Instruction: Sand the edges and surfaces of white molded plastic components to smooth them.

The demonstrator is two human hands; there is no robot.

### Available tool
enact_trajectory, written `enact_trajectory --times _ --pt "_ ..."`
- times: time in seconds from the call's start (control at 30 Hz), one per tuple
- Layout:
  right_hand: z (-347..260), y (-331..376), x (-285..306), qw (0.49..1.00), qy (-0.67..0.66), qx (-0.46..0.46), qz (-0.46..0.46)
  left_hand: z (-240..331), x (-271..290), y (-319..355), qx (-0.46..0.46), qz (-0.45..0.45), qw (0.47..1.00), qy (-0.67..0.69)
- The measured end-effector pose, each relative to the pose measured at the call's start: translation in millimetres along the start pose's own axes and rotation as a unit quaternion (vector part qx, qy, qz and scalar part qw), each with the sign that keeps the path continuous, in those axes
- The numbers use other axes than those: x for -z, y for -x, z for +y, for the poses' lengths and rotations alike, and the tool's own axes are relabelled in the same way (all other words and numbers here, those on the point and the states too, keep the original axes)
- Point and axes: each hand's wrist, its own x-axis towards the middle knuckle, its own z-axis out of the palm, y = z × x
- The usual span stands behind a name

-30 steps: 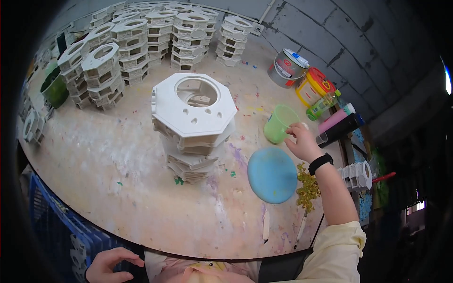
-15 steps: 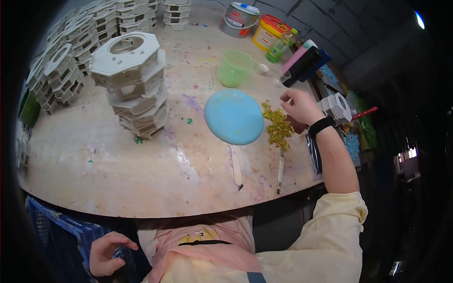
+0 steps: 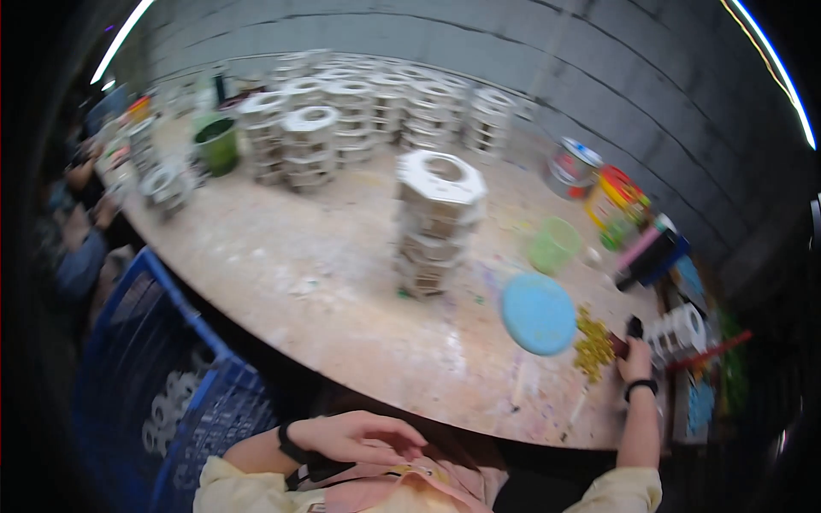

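My right hand [image 3: 634, 361] is at the table's right edge, fingers curled around a small black object [image 3: 634, 327] whose kind the blur hides. A dark brown piece [image 3: 617, 345] lies against its fingers. Just left of that is a heap of small gold pieces [image 3: 592, 346], beside a round light-blue disc [image 3: 539, 314]. My left hand [image 3: 363, 436] hovers in front of my body, fingers stretched out, holding nothing. Farther off, a stack of off-white octagonal frames [image 3: 438, 224] with round top openings stands upright on the table.
More off-white stacks [image 3: 346, 120] crowd the back. A green cup [image 3: 554, 245], a grey pail [image 3: 573, 168] and a yellow-red tub [image 3: 614, 197] stand at right. Below the table's left edge is a blue crate [image 3: 227, 389] holding white pieces. Another person [image 3: 81, 248] sits far left.
The view has swung left and blurred. My left hand has risen from beside the crate to my front. My right hand has moved from above the gold heap to the black object.
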Motion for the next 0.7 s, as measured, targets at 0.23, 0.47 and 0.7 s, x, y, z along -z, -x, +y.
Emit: enact_trajectory --times 0.23,0.47,0.7 --pt "2.0 1.0 -3.2 0.998 -0.034 -0.035 0.042 -12.7 -10.4 13.1 -0.030 0.013 0.999 0.008" --pt "-14.4 13.2 40.8 0.984 -0.094 -0.070 0.138 -5.4 -16.5 10.9 -0.033 0.057 0.998 -0.009" --pt "-125.9 70.9 98.3 0.730 -0.672 -0.040 -0.119 0.0 -16.0 -14.9 -0.056 0.094 0.993 0.040"
